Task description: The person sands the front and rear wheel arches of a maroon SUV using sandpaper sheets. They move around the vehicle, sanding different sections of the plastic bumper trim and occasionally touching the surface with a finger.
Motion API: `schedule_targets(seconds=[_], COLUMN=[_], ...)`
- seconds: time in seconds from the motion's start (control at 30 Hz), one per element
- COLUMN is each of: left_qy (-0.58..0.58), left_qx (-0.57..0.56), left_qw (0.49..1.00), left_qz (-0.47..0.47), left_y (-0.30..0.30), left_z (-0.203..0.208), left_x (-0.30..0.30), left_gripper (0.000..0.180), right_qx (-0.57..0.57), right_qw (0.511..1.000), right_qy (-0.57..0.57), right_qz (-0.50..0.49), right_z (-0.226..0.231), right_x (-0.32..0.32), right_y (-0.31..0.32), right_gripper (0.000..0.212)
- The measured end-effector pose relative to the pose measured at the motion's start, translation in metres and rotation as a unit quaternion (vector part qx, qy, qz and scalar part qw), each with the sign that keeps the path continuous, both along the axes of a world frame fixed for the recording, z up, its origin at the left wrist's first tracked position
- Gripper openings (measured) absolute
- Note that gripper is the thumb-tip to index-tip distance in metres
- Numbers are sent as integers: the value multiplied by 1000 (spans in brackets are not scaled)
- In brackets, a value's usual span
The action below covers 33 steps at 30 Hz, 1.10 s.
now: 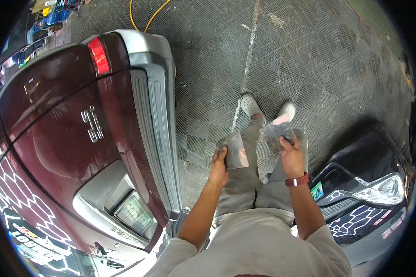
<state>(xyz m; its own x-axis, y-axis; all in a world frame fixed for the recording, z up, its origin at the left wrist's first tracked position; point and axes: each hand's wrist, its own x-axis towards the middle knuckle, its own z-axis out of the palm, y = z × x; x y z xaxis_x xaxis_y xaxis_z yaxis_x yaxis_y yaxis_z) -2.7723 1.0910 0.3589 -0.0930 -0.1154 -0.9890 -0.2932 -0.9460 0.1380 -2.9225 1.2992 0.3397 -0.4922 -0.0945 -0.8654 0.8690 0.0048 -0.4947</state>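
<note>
My left hand (pixel 218 166) is closed on the edge of a thin, dark grey rectangular sheet (pixel 235 148), thumb on top. The sheet has a shiny surface with a pinkish patch near its right edge; its exact kind is unclear. A second, similar grey sheet (pixel 273 135) is pinched in my right hand (pixel 291 157), which wears a dark red wristband. A pale pink part shows at the top of this sheet. Both sheets are held apart from each other, in front of my legs. The fingers beneath the sheets are hidden.
The rear of a maroon car (pixel 55 106) with a grey bumper (pixel 164 115) stands close on my left. A black car's front (pixel 360 194) is near on my right. Patterned floor tiles (pixel 208 60) stretch ahead, with a yellow hose (pixel 150 21) beside the maroon car.
</note>
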Motion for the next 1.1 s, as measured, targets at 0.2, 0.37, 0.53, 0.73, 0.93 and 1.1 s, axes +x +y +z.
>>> schedule_targets(seconds=[0.2, 0.37, 0.53, 0.73, 0.93, 1.1], left_qy=[-42, 10, 33, 25, -29, -130], left_qx=[-2, 51, 93, -1, -168, -291], left_qw=[999, 998, 992, 998, 946, 946], left_qz=[5, -46, -74, 51, -275, -67], left_y=[-2, 2, 14, 22, 15, 13], left_z=[0, 26, 51, 62, 94, 86], left_x=[-56, -143, -241, -318, -393, -368], left_gripper=[61, 57, 46, 44, 50, 51], right_qx=[-33, -104, -149, -36, -25, -125], right_qw=[997, 983, 933, 810, 669, 532], right_qy=[-64, -136, -189, 20, 335, 369], right_qz=[32, 70, 267, 584, 662, 752], right_z=[6, 18, 3, 15, 83, 97], right_x=[-87, -195, -289, -398, -414, -389], right_y=[-20, -30, 8, 4, -89, -82], right_gripper=[46, 41, 43, 49, 47, 45])
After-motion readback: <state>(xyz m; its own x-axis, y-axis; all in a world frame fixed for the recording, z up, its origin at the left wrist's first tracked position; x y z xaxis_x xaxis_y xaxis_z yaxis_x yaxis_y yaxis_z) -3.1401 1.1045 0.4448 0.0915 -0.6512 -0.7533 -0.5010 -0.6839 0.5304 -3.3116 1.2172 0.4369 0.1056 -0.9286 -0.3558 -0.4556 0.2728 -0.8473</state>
